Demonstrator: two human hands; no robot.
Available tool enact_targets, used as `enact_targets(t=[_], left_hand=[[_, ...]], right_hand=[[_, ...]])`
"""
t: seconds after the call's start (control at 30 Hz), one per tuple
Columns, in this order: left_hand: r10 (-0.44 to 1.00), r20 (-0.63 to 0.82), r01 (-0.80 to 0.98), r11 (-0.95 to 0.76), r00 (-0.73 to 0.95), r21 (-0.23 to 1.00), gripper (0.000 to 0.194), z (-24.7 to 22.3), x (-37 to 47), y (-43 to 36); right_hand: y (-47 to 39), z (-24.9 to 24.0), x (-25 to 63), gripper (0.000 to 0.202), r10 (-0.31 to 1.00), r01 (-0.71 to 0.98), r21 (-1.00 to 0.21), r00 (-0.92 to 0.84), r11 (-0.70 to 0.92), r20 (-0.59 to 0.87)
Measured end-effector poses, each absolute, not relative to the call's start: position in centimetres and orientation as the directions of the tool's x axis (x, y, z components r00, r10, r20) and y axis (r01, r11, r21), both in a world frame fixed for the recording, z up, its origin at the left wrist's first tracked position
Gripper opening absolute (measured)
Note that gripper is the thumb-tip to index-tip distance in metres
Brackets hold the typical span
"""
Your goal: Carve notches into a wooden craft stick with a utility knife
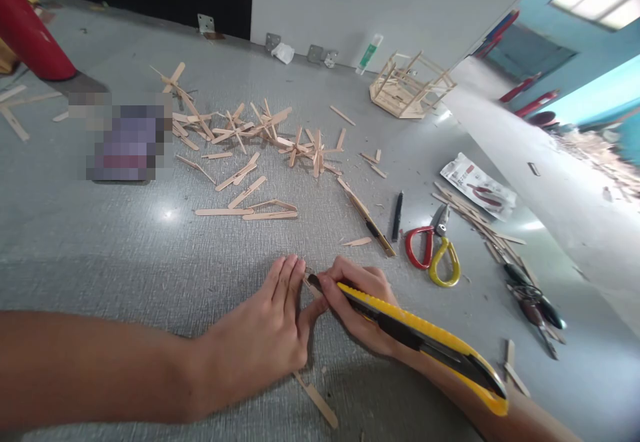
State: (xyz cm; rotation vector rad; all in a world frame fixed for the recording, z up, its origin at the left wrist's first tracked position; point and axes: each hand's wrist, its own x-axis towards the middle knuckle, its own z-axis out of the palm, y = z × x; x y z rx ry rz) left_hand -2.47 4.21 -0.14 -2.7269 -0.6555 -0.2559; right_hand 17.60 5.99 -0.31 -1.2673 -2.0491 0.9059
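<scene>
Gripped in my right hand (363,302) is a yellow and black box cutter (425,332), its handle running back over my wrist. The blade end meets a thin craft stick (311,286) beside my left fingertips. My left hand (270,325) presses down on the tabletop, with its fingers together and thumb pinching in against the stick; the palm hides the middle. A notched piece of craft stick (321,404) shows below my left hand; whether it is the same stick is hidden.
Loose and crossed craft sticks (270,213) spread across the grey table (125,262). To the right lie red-and-yellow-handled pliers (434,249), a black blade case (397,217), a packet (477,185) and dark-handled tools (533,302). A stick frame (413,89) stands farther back, near a red post (30,25).
</scene>
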Motion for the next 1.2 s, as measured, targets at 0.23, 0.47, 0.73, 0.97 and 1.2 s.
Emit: enact_targets(t=[0.23,0.47,0.73,0.97,1.2], left_hand=[[0.419,0.240,0.474,-0.838,0.876,-0.270,0.046,-0.17,-2.52,3.95],[0.413,0.254,0.474,-0.839,0.875,-0.268,0.042,-0.23,-2.49,4.20],[0.390,0.268,0.459,-0.841,0.881,-0.286,0.041,-0.04,-2.46,4.36],[0.388,0.266,0.458,-0.836,0.883,-0.302,0.041,-0.12,-2.47,4.25],[0.391,0.268,0.461,-0.839,0.880,-0.289,0.042,-0.11,-2.37,4.26]], right_hand=[[6.21,-0.29,17.93,0.028,0.904,0.503,-0.813,-0.423,0.294,0.065],[6.30,-0.26,17.86,0.031,0.905,0.506,-0.807,-0.418,0.304,0.078],[6.14,-0.38,17.64,0.027,0.927,0.450,-0.851,-0.360,0.271,0.105],[6.18,-0.38,17.46,0.026,0.932,0.485,-0.834,-0.352,0.261,0.087],[6.29,-0.40,17.47,0.023,0.922,0.505,-0.805,-0.368,0.309,0.123]])
